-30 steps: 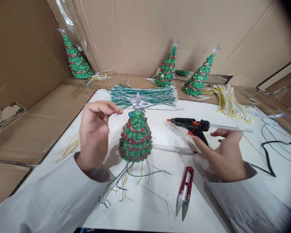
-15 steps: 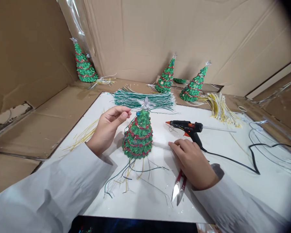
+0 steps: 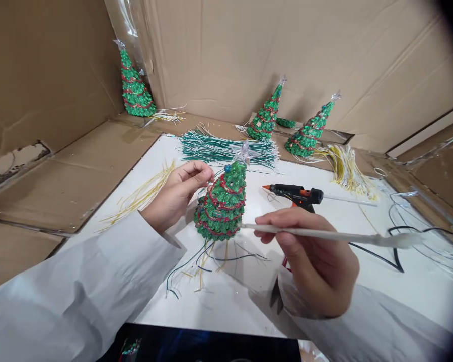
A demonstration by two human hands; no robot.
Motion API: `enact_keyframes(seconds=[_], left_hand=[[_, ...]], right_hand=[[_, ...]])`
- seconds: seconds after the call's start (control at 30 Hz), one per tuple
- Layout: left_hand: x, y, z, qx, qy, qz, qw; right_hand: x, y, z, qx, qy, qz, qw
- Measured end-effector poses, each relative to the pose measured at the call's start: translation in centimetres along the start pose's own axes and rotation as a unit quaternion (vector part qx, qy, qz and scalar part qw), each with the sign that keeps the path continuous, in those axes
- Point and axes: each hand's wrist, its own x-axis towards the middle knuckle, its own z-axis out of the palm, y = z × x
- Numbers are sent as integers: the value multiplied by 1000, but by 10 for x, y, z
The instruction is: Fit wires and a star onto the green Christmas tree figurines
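Cardboard walls (image 3: 287,45) rise behind the white surface (image 3: 234,304) and nearest tree (image 3: 226,206).

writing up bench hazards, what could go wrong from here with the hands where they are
The glue gun lies just beyond the right hand; if its nozzle is hot, a stray move might burn fingers.
The snips are partly hidden by the right sleeve, so a blade could snag the cuff.
The thin white tool points at the nearest tree's lower side; a slip might scrape its decoration.
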Motion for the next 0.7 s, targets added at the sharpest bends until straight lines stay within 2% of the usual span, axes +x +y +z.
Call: enact_keyframes(seconds=[0.17, 0.37, 0.6, 0.7], left_hand=[[0, -2, -1, -2, -8, -6, 1000], [1, -3, 0, 7, -16, -9, 1000], [0, -6, 2, 15, -32, -3, 999], [1, -8, 3, 16, -39, 1, 999]], right_hand=[[8, 13, 10, -37, 41, -64, 996], [12, 11, 13, -81, 24, -115, 990], [17, 6, 10, -78, 15, -83, 993], [26, 1, 7, -101, -23, -78, 992]])
